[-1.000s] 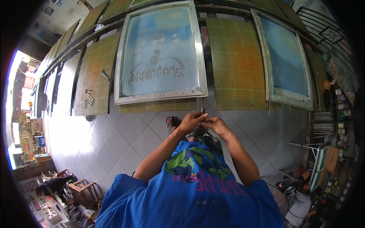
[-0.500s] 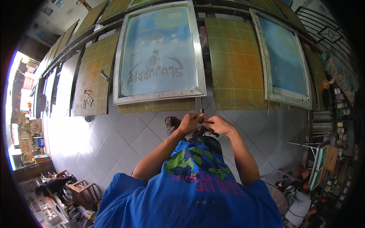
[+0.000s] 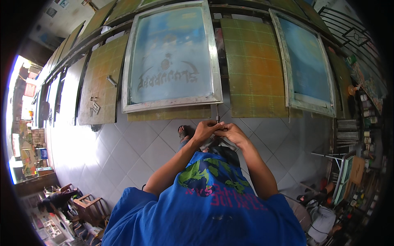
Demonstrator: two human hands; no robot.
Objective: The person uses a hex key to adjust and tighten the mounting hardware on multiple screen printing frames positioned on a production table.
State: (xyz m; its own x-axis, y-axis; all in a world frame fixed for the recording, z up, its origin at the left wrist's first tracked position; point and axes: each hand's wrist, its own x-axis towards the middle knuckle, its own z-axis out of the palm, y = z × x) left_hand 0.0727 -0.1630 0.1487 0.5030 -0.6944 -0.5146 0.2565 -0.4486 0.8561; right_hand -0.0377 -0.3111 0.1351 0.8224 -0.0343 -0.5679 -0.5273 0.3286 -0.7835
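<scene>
My left hand (image 3: 206,130) and my right hand (image 3: 232,133) meet in front of my shirt, just off the table's near edge. Both are closed, with fingertips pinched around the lower end of a thin metal rod (image 3: 218,118). It points away from me toward the corner of a large framed printing screen (image 3: 172,104). That screen has an aluminium frame and blue mesh bearing a dark, upside-down design. Greyish metal shapes (image 3: 227,142) show partly beneath my hands; I cannot tell what they are.
Greenish boards (image 3: 254,69) with grid lines flank the screen. A second framed screen (image 3: 312,61) lies to the right. Small metal brackets (image 3: 95,108) and a short metal piece (image 3: 111,81) rest on the left board. A wooden chair (image 3: 91,210) stands behind at left; containers (image 3: 366,119) line the right wall.
My hands have drawn slightly closer together, and the right fingers have shifted at the rod's lower end. The dark parts below them now look grey and have changed position. The screens have not moved.
</scene>
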